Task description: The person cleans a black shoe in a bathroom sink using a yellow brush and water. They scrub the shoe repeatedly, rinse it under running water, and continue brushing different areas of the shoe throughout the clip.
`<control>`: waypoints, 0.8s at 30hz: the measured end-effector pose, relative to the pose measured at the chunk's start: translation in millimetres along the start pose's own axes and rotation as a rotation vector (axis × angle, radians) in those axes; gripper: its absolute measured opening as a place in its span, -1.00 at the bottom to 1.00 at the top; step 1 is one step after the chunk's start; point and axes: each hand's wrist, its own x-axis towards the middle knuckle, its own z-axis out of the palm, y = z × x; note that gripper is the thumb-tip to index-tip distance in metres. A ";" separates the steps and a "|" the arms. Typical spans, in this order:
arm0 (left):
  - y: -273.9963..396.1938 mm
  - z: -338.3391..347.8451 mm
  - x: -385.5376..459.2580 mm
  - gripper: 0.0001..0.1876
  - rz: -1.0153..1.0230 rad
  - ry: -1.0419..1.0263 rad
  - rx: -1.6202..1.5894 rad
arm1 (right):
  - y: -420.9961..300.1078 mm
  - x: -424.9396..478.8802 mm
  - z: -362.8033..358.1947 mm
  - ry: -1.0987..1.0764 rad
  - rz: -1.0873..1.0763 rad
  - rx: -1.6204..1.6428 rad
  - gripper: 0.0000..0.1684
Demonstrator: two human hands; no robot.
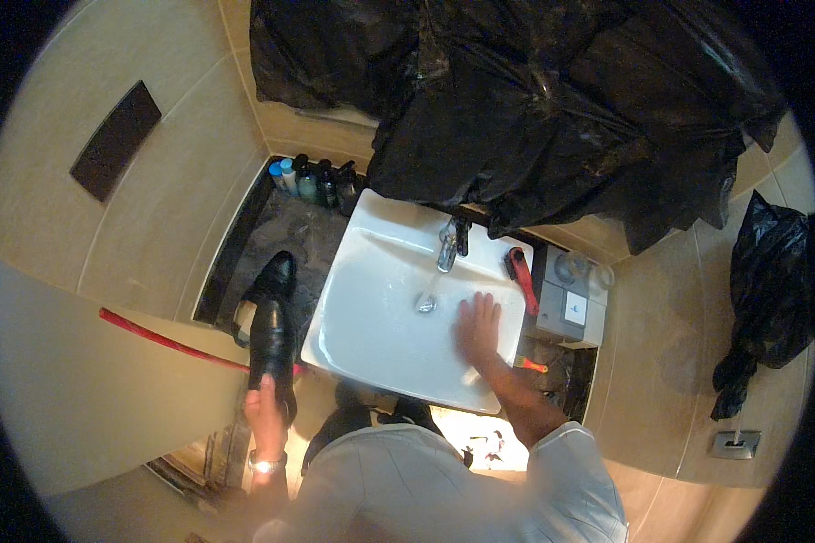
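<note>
My left hand grips a black leather shoe around its heel part, with the toe pointing away from me. Just beyond it, a second black shoe rests on the dark stone counter, partly overlapped by the held one. Over the right side of a white washbasin is my right hand, palm down, holding nothing, its fingers slightly apart. Whether it touches the basin surface, I cannot tell. A thin stream of water falls from the chrome tap towards the drain.
A red-handled brush lies on the basin's right rim. Beside it stand a grey box and a small paintbrush. Several bottles line the back left corner. Black plastic sheeting hangs behind; a red tube extends left.
</note>
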 end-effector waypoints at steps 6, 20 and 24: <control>-3.7 6.3 2.3 -0.60 -0.001 -0.028 0.088 | -111.8 -10.9 35.6 -0.341 -0.031 0.404 -0.31; 4.6 33.5 -10.9 -0.53 0.078 0.009 0.209 | -2.7 -5.4 10.8 -0.220 -0.124 0.058 -0.46; 11.3 40.9 -13.1 -0.56 0.072 -0.019 0.203 | 11.3 38.1 -14.4 0.017 0.175 0.457 -0.41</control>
